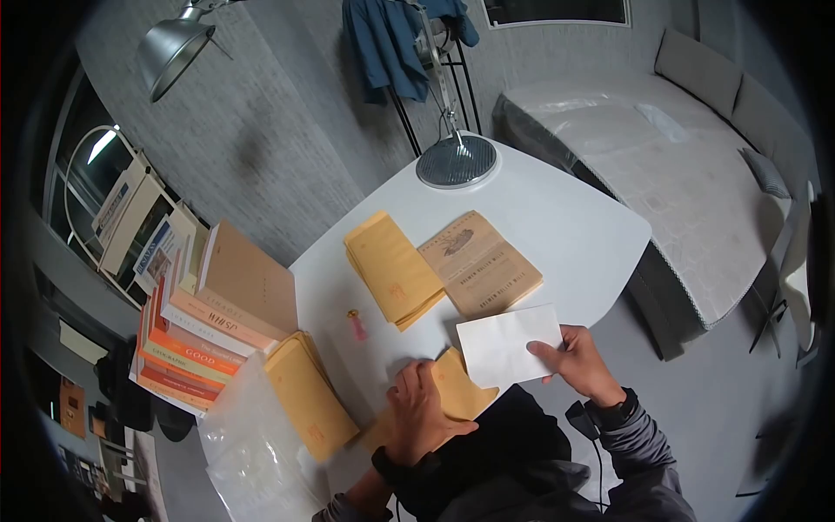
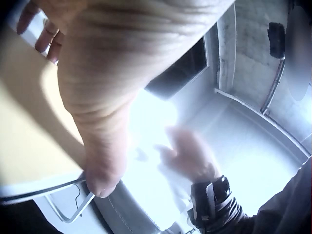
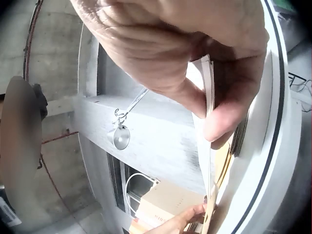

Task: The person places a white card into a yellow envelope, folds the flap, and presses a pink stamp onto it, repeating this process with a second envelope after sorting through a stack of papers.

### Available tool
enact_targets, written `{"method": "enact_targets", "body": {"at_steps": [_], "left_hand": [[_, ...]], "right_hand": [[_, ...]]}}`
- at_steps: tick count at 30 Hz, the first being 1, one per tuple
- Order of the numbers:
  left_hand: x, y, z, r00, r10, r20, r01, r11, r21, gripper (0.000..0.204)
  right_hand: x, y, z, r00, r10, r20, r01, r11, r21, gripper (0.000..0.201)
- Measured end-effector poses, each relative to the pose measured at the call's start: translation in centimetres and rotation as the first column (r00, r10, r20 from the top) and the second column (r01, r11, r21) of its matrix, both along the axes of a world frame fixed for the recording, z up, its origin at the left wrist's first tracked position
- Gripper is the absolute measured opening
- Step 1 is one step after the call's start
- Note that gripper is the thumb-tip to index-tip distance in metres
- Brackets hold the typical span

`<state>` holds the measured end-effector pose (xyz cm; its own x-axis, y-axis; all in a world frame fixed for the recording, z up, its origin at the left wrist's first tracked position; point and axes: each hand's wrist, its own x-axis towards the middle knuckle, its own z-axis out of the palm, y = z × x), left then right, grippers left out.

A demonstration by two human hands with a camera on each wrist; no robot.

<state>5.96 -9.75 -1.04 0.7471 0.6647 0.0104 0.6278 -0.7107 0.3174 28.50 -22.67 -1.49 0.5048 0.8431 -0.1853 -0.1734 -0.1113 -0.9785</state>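
Observation:
My right hand [image 1: 584,364] pinches a white folded paper [image 1: 504,344] between thumb and fingers. Seen edge-on in the right wrist view, the paper [image 3: 208,97] shows several thin layers. Below it in the head view, a yellow-brown envelope [image 1: 465,393] lies at the table's near edge, partly covered by the paper's lower corner. My left hand [image 1: 416,413] rests on the envelope's left part, thumb stretched along it toward the right. In the left wrist view, the left thumb [image 2: 105,165] reaches the table edge, while that hand's fingertips show at the upper left.
Stacked envelopes [image 1: 396,270] and a brown printed booklet [image 1: 481,265] lie farther back. More envelopes [image 1: 309,396] sit left, beside piled books [image 1: 217,322] and clear plastic [image 1: 261,452]. A small pink-and-gold object [image 1: 357,324] is mid-table. A lamp base [image 1: 457,162] stands at the back.

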Motion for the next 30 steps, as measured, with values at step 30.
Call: {"method": "enact_targets", "body": {"at_steps": [30], "left_hand": [[-0.9,-0.2,0.1,0.999,-0.037,-0.001,0.037,0.997,-0.068,0.129]], "right_hand": [[1.3,-1.5,0.5,0.967,0.127,0.220,-0.114,0.991,-0.070,0.031]]}}
